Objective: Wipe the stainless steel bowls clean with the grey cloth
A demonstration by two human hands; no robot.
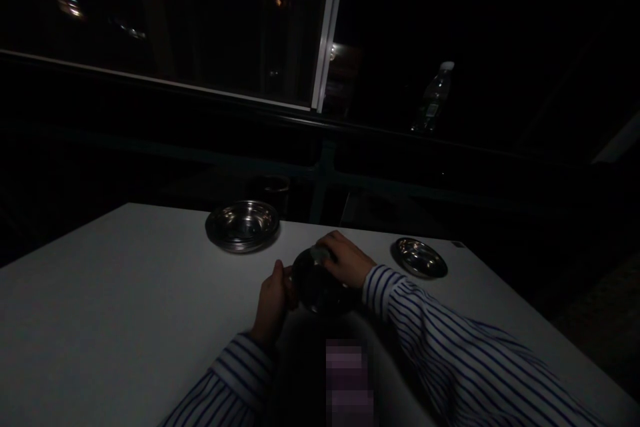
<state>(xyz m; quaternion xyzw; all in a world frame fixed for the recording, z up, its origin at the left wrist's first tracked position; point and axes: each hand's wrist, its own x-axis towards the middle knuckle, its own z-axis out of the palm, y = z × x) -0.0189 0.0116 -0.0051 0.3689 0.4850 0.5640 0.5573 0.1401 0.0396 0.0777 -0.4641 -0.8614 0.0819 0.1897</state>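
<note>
Near the front middle of the table, a round metal dish (320, 290) is held tilted and looks dark in the dim light. My left hand (273, 297) grips its left rim, with the thumb pointing up. Over the upper right of the dish is my right hand (347, 260), its fingers closed on a small grey-green pad (321, 253) pressed against the dish; whether it is a sponge or a cloth I cannot tell. A stack of shiny metal dishes (243, 225) stands at the far left of the dish. To the right lies another metal dish (421, 258).
The white table (125, 300) has its far edge just behind the stack. Beyond it, a clear plastic bottle with a white cap (435, 100) stands on a ledge by the dark window (200, 27). A dark round container (273, 187) is partly hidden behind the stack.
</note>
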